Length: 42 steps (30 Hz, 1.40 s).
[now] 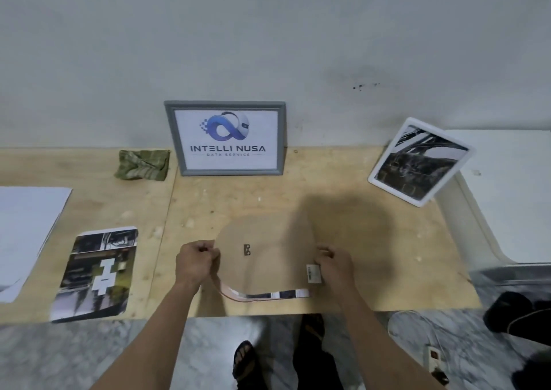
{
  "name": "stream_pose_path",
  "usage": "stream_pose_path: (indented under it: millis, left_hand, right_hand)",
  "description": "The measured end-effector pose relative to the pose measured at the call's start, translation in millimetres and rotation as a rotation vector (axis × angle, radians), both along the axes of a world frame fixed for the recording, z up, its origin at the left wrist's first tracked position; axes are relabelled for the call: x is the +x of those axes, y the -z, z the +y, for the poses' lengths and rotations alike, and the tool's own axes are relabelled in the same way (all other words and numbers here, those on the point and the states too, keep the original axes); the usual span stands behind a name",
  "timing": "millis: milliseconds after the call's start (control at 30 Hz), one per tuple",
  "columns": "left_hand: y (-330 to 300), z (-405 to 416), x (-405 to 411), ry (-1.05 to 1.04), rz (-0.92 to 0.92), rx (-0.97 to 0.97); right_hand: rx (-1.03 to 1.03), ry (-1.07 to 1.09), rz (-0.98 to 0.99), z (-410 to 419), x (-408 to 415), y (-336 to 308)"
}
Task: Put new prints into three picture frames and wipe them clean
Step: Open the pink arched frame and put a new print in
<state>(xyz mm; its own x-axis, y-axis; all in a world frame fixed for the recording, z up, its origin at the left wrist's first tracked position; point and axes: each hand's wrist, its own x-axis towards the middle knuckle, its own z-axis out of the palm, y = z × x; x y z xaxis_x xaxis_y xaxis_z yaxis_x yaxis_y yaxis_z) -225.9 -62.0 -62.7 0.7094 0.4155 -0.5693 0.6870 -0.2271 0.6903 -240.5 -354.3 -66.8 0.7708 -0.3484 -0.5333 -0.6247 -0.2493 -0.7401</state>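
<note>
A picture frame lies face down near the table's front edge, its brown backing board up, with a small metal hanger in the middle. My left hand grips the board's left edge. My right hand grips its right edge beside a white barcode label. A strip of print shows under the board's near edge. A grey frame with a logo print leans on the wall. A white frame with a dark print stands at the right. A loose dark print lies at the left.
A folded green cloth rests at the back left by the wall. White paper sheets lie at the far left. A white appliance borders the table's right side. Below the front edge are my sandalled feet and a power strip.
</note>
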Motion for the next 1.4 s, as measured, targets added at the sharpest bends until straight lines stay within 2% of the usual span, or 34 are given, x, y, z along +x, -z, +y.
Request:
stream_pose_path:
  millis: [167, 433, 700, 767, 867, 933, 1033, 1100, 1233, 1333, 1400]
  left_hand:
    - [13.2, 15.3, -10.5, 0.044, -0.031, 0.052]
    - [15.9, 21.4, -14.0, 0.107, -0.047, 0.152]
    - [25.4, 20.6, -20.3, 0.404, -0.058, 0.206]
    - [23.5, 16.6, -21.8, 0.395, -0.059, 0.171]
    - [18.2, 13.9, -20.4, 0.238, 0.019, 0.038]
    - [13.9, 14.8, -17.3, 0.121, 0.027, -0.133]
    - [4.2, 15.0, -12.2, -0.051, 0.010, -0.426]
    - [-0.4, 14.0, -8.7, -0.096, -0.002, -0.499]
    - [-10.5, 12.9, -1.0, -0.170, -0.037, -0.448]
    - [-16.3, 10.7, 0.1, -0.137, -0.044, -0.588]
    - [-17.6, 7.3, -2.3, -0.098, -0.034, -0.615]
  right_hand:
    - [-0.118, -0.031, 0.023, 22.6, -7.1, 13.3]
    - [-0.152, -0.011, 0.039, 38.1, -18.6, 22.7]
    - [-0.263, -0.082, 0.050, 48.0, -19.9, 18.5]
    - [-0.249, -0.062, 0.056, 46.9, -16.5, 18.1]
    - [-0.049, 0.111, 0.114, 40.4, -9.7, 18.4]
    - [0.113, 0.185, 0.120, 36.2, -8.4, 17.5]
    - [0.240, 0.226, 0.074, 31.5, -8.6, 16.0]
    - [0.299, 0.166, 0.042, 28.6, -7.9, 12.3]
    - [0.406, -0.110, 0.057, 31.1, -9.2, -2.9]
    - [0.408, -0.116, -0.018, 30.9, -8.2, -13.0]
    - [0.383, -0.110, -0.062, 29.9, -4.6, -16.1]
